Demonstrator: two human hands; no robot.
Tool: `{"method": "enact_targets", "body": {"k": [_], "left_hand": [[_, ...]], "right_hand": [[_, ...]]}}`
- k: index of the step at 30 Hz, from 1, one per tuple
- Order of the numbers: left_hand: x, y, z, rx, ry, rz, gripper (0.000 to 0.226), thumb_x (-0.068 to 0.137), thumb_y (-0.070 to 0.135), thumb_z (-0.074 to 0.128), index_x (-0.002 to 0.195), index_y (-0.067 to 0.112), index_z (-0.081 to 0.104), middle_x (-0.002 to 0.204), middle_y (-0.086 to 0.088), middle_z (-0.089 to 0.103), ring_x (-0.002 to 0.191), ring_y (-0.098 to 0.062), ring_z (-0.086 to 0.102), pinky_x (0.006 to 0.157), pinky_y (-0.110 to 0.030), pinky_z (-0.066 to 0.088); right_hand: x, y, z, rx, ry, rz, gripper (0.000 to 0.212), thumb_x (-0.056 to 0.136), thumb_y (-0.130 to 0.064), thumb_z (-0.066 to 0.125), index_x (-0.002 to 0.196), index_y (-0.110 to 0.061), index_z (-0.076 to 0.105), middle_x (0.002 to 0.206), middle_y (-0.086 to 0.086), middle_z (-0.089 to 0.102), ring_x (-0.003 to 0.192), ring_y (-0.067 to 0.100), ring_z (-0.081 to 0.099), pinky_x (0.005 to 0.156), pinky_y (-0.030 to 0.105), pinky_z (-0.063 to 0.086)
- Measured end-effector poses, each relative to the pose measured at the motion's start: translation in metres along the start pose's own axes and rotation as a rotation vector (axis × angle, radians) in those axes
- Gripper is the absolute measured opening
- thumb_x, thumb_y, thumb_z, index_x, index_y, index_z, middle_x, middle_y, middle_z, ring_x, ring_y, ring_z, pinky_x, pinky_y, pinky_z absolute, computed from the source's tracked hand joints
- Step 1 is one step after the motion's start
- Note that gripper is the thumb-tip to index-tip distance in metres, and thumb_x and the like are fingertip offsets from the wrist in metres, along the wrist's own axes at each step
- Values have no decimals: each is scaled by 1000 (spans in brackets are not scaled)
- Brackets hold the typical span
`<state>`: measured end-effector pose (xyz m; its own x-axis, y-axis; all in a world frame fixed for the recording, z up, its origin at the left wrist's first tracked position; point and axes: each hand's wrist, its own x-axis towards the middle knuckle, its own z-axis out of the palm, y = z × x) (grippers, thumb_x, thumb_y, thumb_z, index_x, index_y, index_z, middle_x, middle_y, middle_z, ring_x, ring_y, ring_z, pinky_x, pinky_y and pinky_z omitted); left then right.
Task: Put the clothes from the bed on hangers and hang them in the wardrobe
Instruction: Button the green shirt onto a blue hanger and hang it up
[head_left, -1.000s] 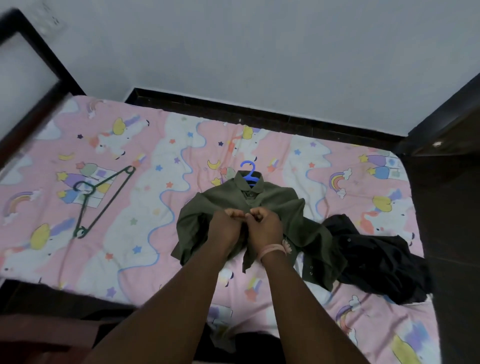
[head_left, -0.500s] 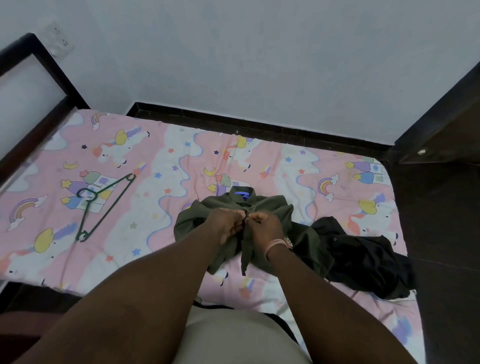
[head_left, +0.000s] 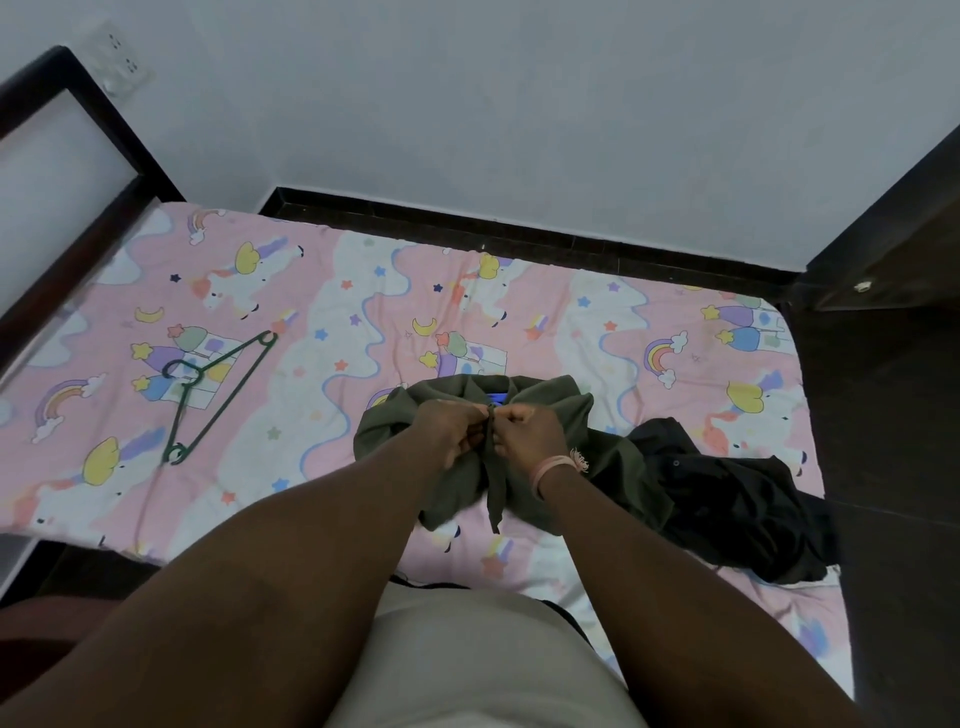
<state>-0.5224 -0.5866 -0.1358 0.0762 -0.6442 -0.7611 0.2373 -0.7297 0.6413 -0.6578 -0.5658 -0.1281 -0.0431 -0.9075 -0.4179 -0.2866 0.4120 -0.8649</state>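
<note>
An olive green shirt (head_left: 558, 410) lies bunched on the pink unicorn bedsheet (head_left: 363, 291), with a blue hanger (head_left: 496, 399) showing only at its collar. My left hand (head_left: 452, 428) and my right hand (head_left: 530, 428) meet at the shirt's front opening, and each pinches one edge of the placket. A black garment (head_left: 727, 493) lies crumpled to the right of the shirt. A green hanger (head_left: 218, 395) rests bare on the sheet at the left.
A dark wooden bed frame (head_left: 67, 171) rises at the left. Dark wooden furniture (head_left: 893, 260) stands at the right edge of the bed. A white wall runs behind the bed, with a switch plate (head_left: 122, 62) at top left.
The blue hanger's hook, plainly seen one second ago, is now mostly hidden by the bunched collar. My hands stay together on the shirt front, and the view has shifted back.
</note>
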Motion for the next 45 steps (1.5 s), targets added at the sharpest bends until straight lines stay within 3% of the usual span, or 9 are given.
{"method": "enact_targets", "body": {"k": [2, 8, 15, 22, 28, 32, 34, 37, 45], "left_hand": [[2, -4, -4, 60, -13, -5, 11, 96, 8, 68, 97, -1, 75, 102, -19, 75, 91, -25, 71, 88, -36, 61], [-5, -8, -6, 87, -36, 24, 28, 85, 26, 81, 96, 1, 77, 88, -12, 74, 75, -22, 70, 75, -32, 61], [-7, -8, -8, 237, 71, 115, 12, 94, 2, 68, 99, -8, 71, 71, -13, 63, 58, -17, 56, 48, -21, 48], [-8, 1, -6, 125, -60, 51, 13, 98, 0, 60, 87, 5, 64, 76, -10, 59, 66, -16, 54, 57, -23, 50], [-13, 4, -9, -81, -161, -92, 22, 103, 1, 52, 91, 20, 55, 79, -1, 56, 67, -11, 48, 63, -24, 45], [-14, 9, -14, -163, -129, -130, 17, 102, 8, 56, 91, 20, 60, 79, 0, 59, 71, -13, 53, 69, -25, 47], [-16, 13, -11, -158, -135, -89, 14, 100, 6, 58, 92, 16, 62, 83, -3, 63, 77, -16, 58, 73, -27, 50], [-17, 15, -3, -32, -117, 4, 11, 97, 5, 61, 99, 14, 66, 87, -5, 67, 84, -20, 61, 81, -31, 49], [-19, 16, 1, 178, -61, 254, 20, 99, -5, 51, 106, 13, 57, 99, -10, 61, 89, -18, 60, 71, -24, 51]], "right_hand": [[-3, 1, 0, 16, -12, 28, 12, 91, -10, 66, 94, -16, 77, 78, 8, 75, 68, 22, 70, 73, 38, 64], [-1, 5, 4, -95, 17, -16, 13, 88, -12, 69, 77, -18, 70, 66, 8, 72, 61, 20, 68, 68, 38, 63], [-5, 8, 9, -55, 18, 25, 7, 86, -11, 74, 84, -9, 68, 70, 10, 73, 63, 22, 71, 65, 38, 63], [-4, 1, 1, 364, -68, 206, 11, 92, 5, 59, 89, -3, 67, 77, 17, 69, 66, 27, 65, 64, 36, 61], [2, -8, -4, 610, -202, 476, 11, 92, -16, 62, 84, -13, 67, 73, 3, 63, 73, 19, 60, 75, 34, 53], [3, -10, 3, 378, -215, 192, 6, 93, -13, 64, 96, -17, 62, 80, 3, 63, 78, 19, 60, 70, 34, 53], [-3, -5, 7, 276, -195, 43, 24, 87, -7, 72, 101, -19, 57, 81, -1, 65, 74, 10, 64, 68, 29, 55], [-4, 3, 11, 160, -69, -103, 24, 84, -8, 68, 91, -28, 57, 81, 5, 66, 75, 19, 62, 71, 36, 56], [-2, -6, 13, 281, -18, -28, 7, 96, -12, 61, 93, -8, 65, 78, 8, 70, 72, 21, 65, 67, 35, 58]]}}
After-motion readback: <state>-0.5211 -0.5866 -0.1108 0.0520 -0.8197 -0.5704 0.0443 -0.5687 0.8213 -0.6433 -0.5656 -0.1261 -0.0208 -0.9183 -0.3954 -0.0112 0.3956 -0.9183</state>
